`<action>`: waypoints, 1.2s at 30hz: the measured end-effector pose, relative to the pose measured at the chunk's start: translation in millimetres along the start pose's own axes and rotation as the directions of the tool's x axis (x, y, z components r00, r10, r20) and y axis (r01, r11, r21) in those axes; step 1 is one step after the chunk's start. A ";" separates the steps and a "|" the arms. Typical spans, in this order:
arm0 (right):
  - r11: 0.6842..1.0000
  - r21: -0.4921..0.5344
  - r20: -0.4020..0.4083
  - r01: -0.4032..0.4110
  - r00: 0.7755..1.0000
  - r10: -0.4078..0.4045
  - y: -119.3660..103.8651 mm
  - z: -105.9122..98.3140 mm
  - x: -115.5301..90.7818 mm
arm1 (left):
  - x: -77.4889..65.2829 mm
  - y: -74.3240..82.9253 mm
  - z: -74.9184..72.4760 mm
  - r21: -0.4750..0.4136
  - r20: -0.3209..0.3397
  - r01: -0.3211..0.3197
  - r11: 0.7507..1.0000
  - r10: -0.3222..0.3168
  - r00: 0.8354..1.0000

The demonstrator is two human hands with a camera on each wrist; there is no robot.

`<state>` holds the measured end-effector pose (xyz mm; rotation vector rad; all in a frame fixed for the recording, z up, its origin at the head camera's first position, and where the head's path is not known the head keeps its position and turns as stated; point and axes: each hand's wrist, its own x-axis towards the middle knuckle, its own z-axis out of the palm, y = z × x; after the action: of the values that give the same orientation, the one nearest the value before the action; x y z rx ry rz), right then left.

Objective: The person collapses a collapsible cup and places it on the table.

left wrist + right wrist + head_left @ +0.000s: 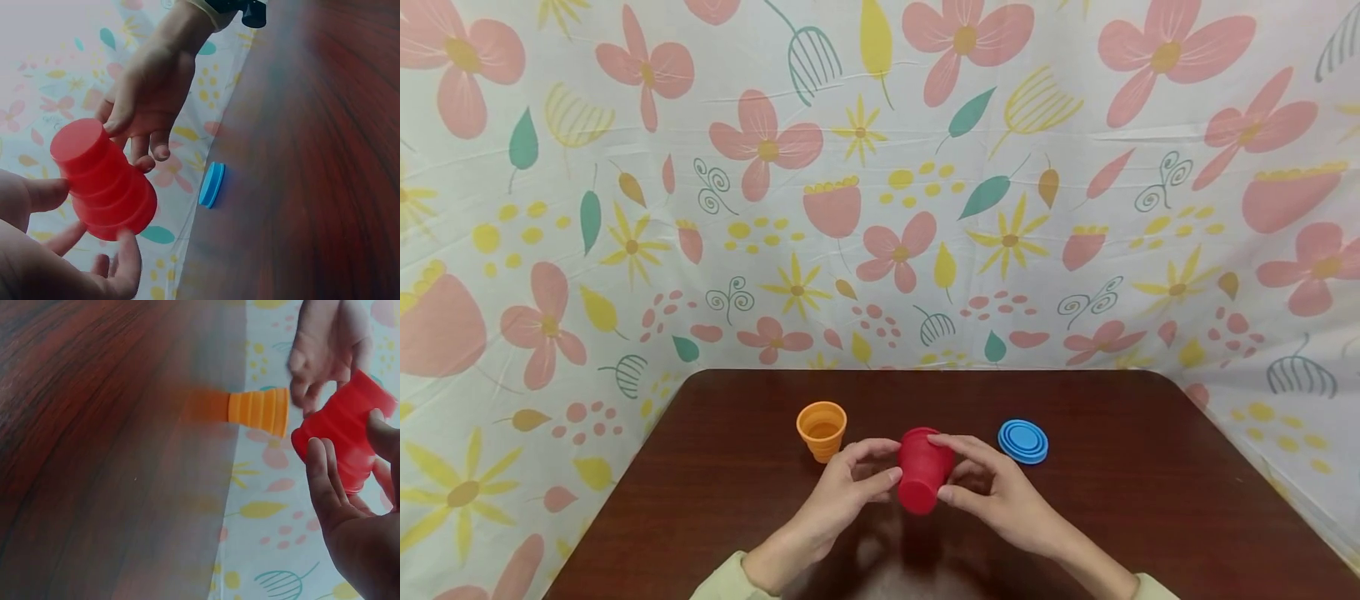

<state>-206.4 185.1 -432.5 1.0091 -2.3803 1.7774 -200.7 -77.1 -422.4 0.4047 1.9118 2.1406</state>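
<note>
A red collapsible cup (921,472), extended to its full stepped height, is held above the table between my two hands. It tilts with its flat base toward me and its wider rim facing away. My left hand (841,496) grips it from the left, thumb near the base and fingertips by the rim, as the left wrist view also shows. From the other side my right hand (1003,492) holds it, with fingers (320,469) along the wall and thumb close to the base. The inside of the cup is hidden.
An extended orange collapsible cup (822,427) stands upright on the dark wooden table (737,517), beyond my left hand. A blue collapsible cup (1023,442), folded flat, lies beyond my right hand. A flower-patterned cloth (880,333) hangs behind the table and along its sides.
</note>
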 end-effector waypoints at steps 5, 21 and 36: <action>0.994 0.103 0.017 -0.042 0.999 0.040 0.7 -2.0 0.3 | -1.0 4.1 0.4 0.005 0.000 -0.006 1.000 0.006 1.000; 0.977 0.158 0.094 -0.145 0.987 0.131 -2.2 -5.1 -0.7 | 2.0 -3.5 -1.6 0.036 -0.048 -0.044 0.998 0.046 0.998; 0.978 0.175 0.090 -0.110 0.991 0.096 4.5 -4.4 -0.2 | 4.7 -5.6 -4.8 0.041 0.005 -0.016 0.999 0.016 1.000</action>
<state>-210.0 189.7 -434.8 1.0106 -2.3953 2.0587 -206.9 -79.2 -428.2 0.4339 1.9598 2.1117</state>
